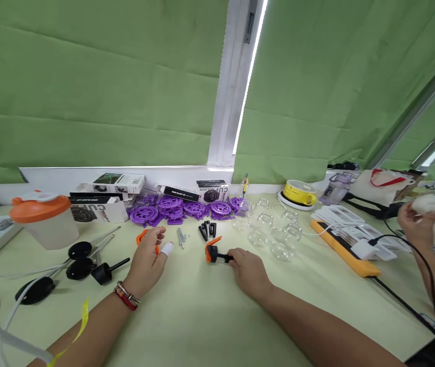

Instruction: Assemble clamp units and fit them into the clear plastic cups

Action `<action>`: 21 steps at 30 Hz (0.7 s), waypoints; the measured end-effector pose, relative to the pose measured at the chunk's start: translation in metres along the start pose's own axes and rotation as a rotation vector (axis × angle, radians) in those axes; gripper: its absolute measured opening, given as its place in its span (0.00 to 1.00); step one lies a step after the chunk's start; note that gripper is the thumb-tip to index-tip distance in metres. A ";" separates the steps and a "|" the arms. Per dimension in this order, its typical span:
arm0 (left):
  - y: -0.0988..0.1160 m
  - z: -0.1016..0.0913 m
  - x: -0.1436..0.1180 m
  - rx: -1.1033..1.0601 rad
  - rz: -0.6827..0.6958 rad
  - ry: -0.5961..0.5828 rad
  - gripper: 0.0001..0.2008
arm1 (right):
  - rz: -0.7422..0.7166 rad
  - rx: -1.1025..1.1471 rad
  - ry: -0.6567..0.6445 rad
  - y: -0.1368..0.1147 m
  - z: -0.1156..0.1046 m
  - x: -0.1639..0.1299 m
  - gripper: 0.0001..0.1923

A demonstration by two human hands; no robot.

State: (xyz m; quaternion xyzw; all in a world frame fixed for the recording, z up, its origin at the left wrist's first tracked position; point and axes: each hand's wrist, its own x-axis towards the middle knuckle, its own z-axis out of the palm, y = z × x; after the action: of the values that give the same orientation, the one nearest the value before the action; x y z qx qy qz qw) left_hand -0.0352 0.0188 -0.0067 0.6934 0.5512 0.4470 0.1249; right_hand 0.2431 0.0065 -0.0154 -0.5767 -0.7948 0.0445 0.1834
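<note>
Right hand [250, 270] pinches a small black-and-orange clamp part [214, 253] by its black stem, fingers closed on it, part resting on the pale green table [202, 316]. Left hand [148, 260] lies half open just left of that clamp part, touching an orange piece [143, 236]; whether it actually grips it I can't tell. One fingertip wears a white cover.

Progress, as a judgement: early. One clamp part looks put together; loose stock is barely dented.

Counts, placed from the clamp part:
- black pointed tips [207, 230]: about four, just behind
- metal screws [181, 237]: a small bunch, behind-left, number unclear
- purple wheels [181, 209]: at least five, further behind, heap overlaps
- clear glass jars [274, 229]: roughly six, behind-right
- black suction-cup stems [79, 262]: four, well left
- orange-lidded shaker [45, 219]: one, far left

Another person's hand [416, 219], far right, holds something white.
</note>
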 end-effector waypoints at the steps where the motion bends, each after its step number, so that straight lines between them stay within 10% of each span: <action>1: -0.002 0.000 0.000 0.043 0.036 -0.008 0.19 | 0.043 -0.027 0.025 0.007 0.000 -0.003 0.12; 21: -0.015 0.003 0.004 0.466 0.086 -0.057 0.22 | 0.072 -0.393 0.019 0.029 -0.004 0.009 0.07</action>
State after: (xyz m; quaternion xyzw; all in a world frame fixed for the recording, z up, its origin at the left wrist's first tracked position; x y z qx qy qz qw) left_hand -0.0423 0.0286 -0.0163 0.7386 0.6057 0.2929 -0.0420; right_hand 0.2687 0.0238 -0.0179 -0.6298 -0.7654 -0.1104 0.0728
